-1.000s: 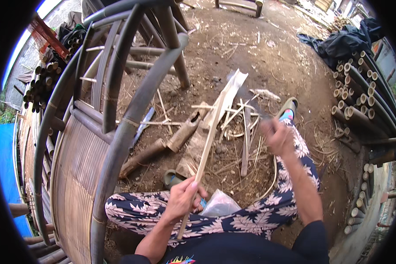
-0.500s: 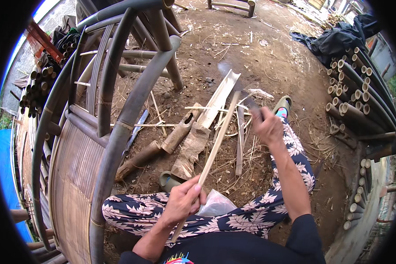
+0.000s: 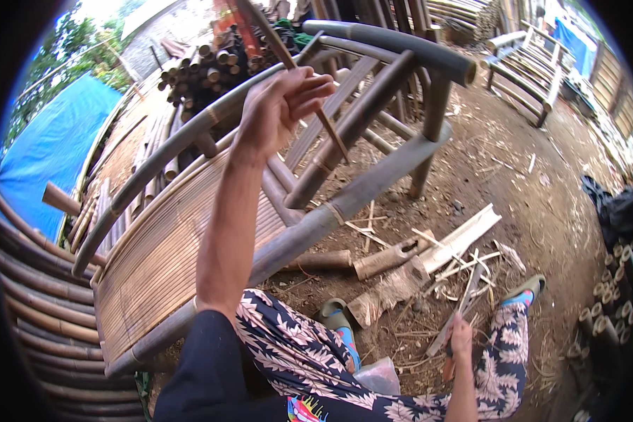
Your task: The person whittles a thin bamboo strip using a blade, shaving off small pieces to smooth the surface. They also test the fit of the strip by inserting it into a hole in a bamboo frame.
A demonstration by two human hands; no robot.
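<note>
My left hand [image 3: 283,105] is raised at the upper middle, over the bamboo chair [image 3: 176,232]. Its fingers are loosely curled round a thin bamboo strip [image 3: 330,130] that slants across the chair frame. Low at the right, beside my knee, my right hand [image 3: 461,339] is closed on a knife, whose brown handle shows below the fist. The knife's grey blade [image 3: 469,292] points away from me, over the shavings. Between my feet lie a split bamboo half [image 3: 468,235], a rough wood block [image 3: 390,292] and a notched bamboo piece [image 3: 394,257].
Thin strips and shavings litter the dirt around the block. A clear plastic bag [image 3: 380,376] sits by my leg. Bamboo poles [image 3: 608,309] are stacked at the right, with more poles [image 3: 207,67] behind the chair. A bamboo frame [image 3: 527,70] stands far right; a blue tarp [image 3: 60,148] hangs left.
My view has turned left. My left hand has gone from my lap up to the chair with the strip. My right hand has lowered the knife toward my right knee, away from the strip.
</note>
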